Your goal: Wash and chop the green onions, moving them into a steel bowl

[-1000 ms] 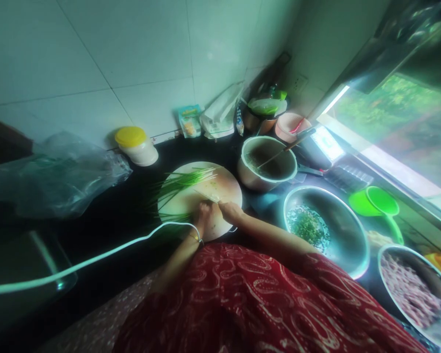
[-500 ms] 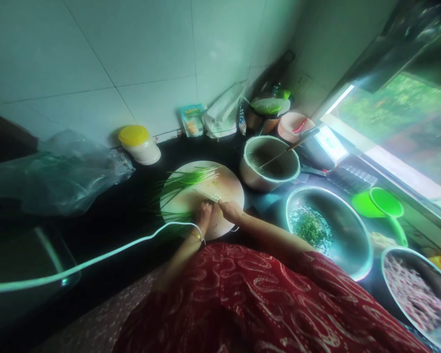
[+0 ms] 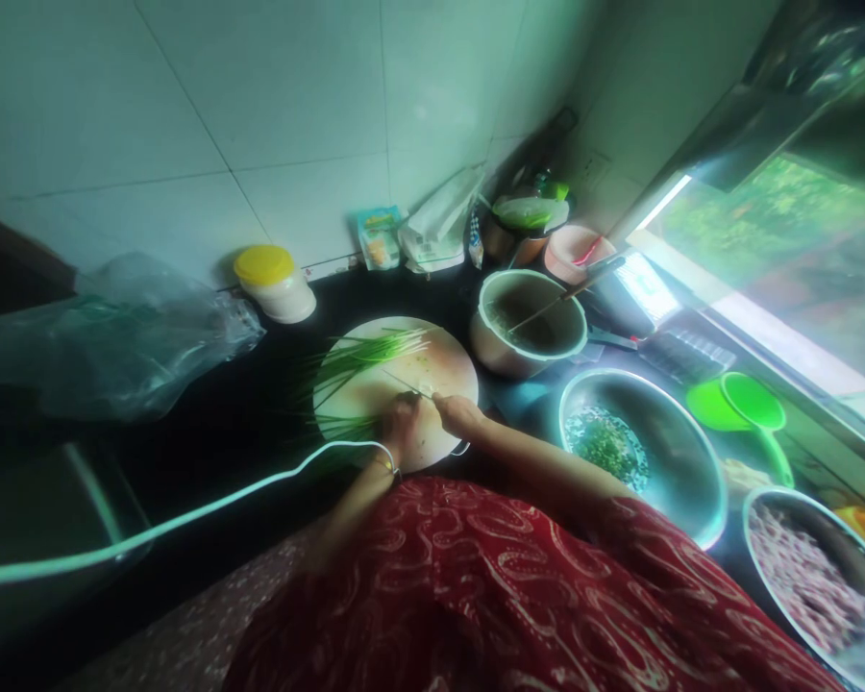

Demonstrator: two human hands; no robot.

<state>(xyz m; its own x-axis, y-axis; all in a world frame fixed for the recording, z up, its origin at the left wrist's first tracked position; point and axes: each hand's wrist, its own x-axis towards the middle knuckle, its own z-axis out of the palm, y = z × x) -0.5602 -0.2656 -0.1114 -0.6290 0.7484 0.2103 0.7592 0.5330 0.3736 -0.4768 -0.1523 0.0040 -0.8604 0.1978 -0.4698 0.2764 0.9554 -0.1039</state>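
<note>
Both hands, left hand [image 3: 402, 423] and right hand [image 3: 459, 415], fingers' grip unclear, at round cutting board's [image 3: 447, 358] near edge beside green stalks [image 3: 360, 356].

Dark countertop [image 3: 259, 423] carries a round cutting board [image 3: 447, 358], a yellow-lidded jar [image 3: 274, 282] and a clear plastic bag [image 3: 115, 336]. A pot [image 3: 530, 327], two steel bowls [image 3: 663, 452] and a green ladle [image 3: 742, 404] stand alongside.

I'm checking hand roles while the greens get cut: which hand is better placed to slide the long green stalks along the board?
Probably the left hand: it rests on the round cutting board at the cut end of the green stalks. The right hand appears closed on a knife, though blur hides the grip.
</note>
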